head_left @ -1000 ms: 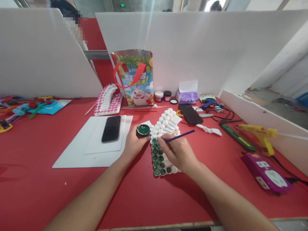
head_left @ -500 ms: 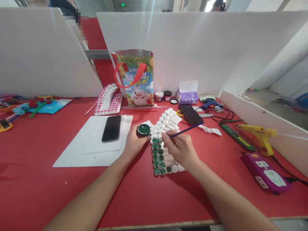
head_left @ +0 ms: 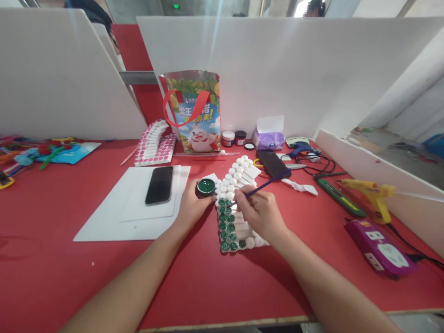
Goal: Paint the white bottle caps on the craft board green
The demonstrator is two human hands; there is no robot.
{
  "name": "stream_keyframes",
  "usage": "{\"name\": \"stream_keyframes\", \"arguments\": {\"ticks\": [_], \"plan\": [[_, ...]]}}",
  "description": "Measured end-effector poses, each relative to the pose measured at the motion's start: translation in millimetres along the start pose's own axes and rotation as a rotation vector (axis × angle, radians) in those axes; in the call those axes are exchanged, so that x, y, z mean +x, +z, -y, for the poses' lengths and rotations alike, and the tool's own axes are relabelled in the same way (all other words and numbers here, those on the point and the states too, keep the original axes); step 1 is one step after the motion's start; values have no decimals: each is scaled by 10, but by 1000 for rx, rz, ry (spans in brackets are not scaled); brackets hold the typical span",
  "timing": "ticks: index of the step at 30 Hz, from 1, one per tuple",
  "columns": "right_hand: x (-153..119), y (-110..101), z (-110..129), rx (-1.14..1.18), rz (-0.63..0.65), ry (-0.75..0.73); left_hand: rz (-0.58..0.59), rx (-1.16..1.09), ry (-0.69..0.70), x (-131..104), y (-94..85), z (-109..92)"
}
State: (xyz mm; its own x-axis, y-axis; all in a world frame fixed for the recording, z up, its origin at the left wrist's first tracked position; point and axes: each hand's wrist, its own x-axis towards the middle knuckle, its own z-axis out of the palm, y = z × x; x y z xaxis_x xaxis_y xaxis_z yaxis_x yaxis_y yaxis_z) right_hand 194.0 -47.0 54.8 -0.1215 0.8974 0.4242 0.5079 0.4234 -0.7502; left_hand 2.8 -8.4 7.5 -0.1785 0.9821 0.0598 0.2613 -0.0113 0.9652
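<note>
My left hand (head_left: pixel 194 203) is closed around a small open jar of green paint (head_left: pixel 206 186), held just left of a craft piece. That piece is built of round white discs (head_left: pixel 230 181) on a pale backing, and several discs along its left side (head_left: pixel 226 226) are painted green. In my right hand (head_left: pixel 258 208) a thin blue paintbrush (head_left: pixel 265 184) is pinched between thumb and fingers, its handle slanting up to the right. The brush tip is at the upper green discs; whether it touches one I cannot tell. My right hand covers part of the piece's right side.
White boards (head_left: pixel 104 226) with a black phone (head_left: pixel 159 185) lie to the left. Behind stand a colourful bag (head_left: pixel 199 120), paint jars (head_left: pixel 228 138) and a tissue pack (head_left: pixel 269 138). On the right are another phone (head_left: pixel 274 163), a green cutter (head_left: pixel 342 197), a yellow glue gun (head_left: pixel 376 194) and a purple pack (head_left: pixel 379 249).
The brush tip has shifted slightly among the upper green discs, and the handle's far end sits a little lower. My left hand still holds the jar in place. The view has moved slightly.
</note>
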Motion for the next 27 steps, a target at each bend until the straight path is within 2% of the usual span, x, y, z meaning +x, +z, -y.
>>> {"name": "stream_keyframes", "arguments": {"ticks": [14,19,27], "plan": [[43,-107,40,13,-59,38,8,-23,-19,4,-9,26],[26,-89,44,11,8,26,8,-27,-16,7,-1,28],[21,-86,33,-2,-14,35,14,-19,-12,7,-3,47]]}}
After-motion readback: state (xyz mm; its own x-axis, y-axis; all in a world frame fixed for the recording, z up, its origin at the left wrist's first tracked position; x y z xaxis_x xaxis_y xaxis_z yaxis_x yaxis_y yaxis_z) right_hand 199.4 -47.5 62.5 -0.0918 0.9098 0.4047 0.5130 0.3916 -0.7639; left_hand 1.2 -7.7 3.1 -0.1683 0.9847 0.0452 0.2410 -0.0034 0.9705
